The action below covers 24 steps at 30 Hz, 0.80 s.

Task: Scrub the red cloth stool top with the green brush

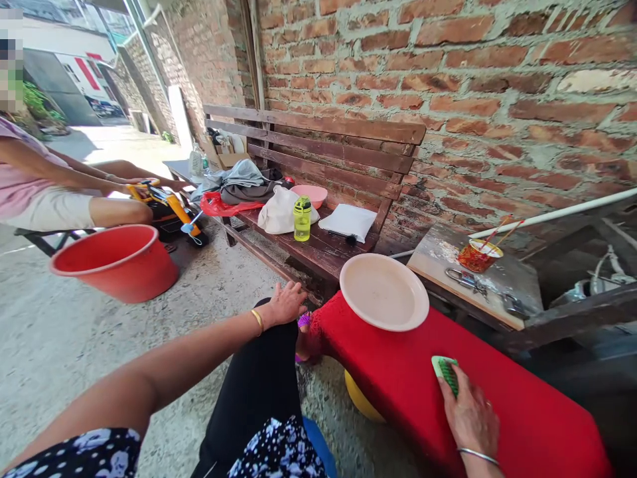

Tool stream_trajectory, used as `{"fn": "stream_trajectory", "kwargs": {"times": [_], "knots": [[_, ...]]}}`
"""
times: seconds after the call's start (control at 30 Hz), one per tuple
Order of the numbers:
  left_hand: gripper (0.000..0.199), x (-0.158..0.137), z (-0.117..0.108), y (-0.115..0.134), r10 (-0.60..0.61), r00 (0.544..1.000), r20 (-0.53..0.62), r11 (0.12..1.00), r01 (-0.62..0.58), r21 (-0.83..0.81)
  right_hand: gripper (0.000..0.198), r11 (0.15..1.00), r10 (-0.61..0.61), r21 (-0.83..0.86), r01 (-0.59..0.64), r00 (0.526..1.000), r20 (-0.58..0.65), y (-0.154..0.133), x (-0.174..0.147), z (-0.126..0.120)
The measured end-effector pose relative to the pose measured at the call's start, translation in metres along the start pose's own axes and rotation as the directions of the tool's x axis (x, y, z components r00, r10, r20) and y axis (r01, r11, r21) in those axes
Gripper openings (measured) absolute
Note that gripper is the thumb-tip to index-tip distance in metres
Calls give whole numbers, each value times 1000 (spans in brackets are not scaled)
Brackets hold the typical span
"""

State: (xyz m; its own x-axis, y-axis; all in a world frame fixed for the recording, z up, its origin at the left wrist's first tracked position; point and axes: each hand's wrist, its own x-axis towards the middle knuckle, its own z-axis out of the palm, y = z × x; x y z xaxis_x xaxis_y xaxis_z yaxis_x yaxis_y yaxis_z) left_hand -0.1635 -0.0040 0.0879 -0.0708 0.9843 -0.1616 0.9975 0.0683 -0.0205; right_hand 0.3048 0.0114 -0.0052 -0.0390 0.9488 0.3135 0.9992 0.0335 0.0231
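Note:
My right hand (472,415) is closed around a small scrub brush (448,375) with a pale green body and darker green bristles. It rests on a red cloth (527,398) that drapes over a long low surface beside my right leg. My left hand (287,304) lies on my left knee, its fingers stretched out and holding nothing. A shallow pale pink basin (383,292) stands at the far end of the red cloth, away from both hands. What the basin holds, if anything, is hard to make out.
Ahead is a wooden bench (343,143) with a green bottle (302,219), bags and clothes. On the right, a small board table (428,265) bears a paper cup (478,255) and padlocks. To the left stand a red tub (114,262) and a seated person (44,172).

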Motion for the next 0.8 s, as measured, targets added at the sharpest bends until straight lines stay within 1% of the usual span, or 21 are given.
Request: {"fn": "stream_trajectory", "kwargs": {"times": [0.03,0.07,0.1,0.17,0.2,0.27,0.3,0.33,0.4,0.47,0.5,0.57,0.6,0.63,0.67,0.7,0.73,0.8], "knots": [[37,14,-1,6,-61,998,-23,994,59,-88,62,1000,9,21,-9,1000,-13,7,-3,0],[40,29,-3,14,-119,992,-29,974,111,-195,63,998,-13,69,15,1000,-26,8,-7,-2],[43,43,-3,22,-164,986,-15,939,152,-307,63,988,-58,138,63,997,-43,3,-11,-3],[47,66,-1,41,-192,981,32,856,183,-484,57,940,-168,285,187,982,-90,-18,-20,-6],[47,74,2,50,-182,982,51,826,181,-534,54,910,-221,335,245,969,-110,-32,-24,-7],[47,80,10,65,-152,985,81,802,171,-572,50,862,-320,372,344,939,-127,-58,-29,-7],[47,80,14,71,-133,987,95,806,163,-569,48,848,-364,367,384,923,-124,-66,-30,-6],[46,78,18,75,-107,988,108,819,150,-554,47,839,-400,354,413,910,-113,-70,-30,-5],[45,72,23,79,-52,989,137,858,114,-500,46,844,-434,318,433,898,-73,-64,-22,-2],[45,69,23,80,-16,988,155,890,85,-448,52,892,-378,259,370,925,-19,-43,-6,2],[45,69,22,79,-17,987,162,895,87,-438,57,928,-313,217,303,950,12,-28,4,4],[46,71,20,79,-50,982,182,883,129,-452,69,989,-109,106,102,992,64,-1,25,6],[47,73,20,80,-66,978,197,875,152,-460,74,998,12,53,-16,997,75,9,34,8],[48,75,21,81,-78,974,214,871,171,-461,76,993,119,18,-121,990,77,15,41,9],[49,76,22,84,-85,970,227,872,183,-454,77,981,194,7,-195,978,73,17,46,10],[50,77,24,86,-91,969,230,878,187,-440,77,974,225,19,-227,972,68,13,49,11],[51,77,27,89,-96,969,227,887,187,-422,75,976,212,42,-215,975,66,4,50,13],[50,77,34,94,-109,971,213,902,187,-389,69,991,109,75,-114,992,69,-19,51,15]]}}
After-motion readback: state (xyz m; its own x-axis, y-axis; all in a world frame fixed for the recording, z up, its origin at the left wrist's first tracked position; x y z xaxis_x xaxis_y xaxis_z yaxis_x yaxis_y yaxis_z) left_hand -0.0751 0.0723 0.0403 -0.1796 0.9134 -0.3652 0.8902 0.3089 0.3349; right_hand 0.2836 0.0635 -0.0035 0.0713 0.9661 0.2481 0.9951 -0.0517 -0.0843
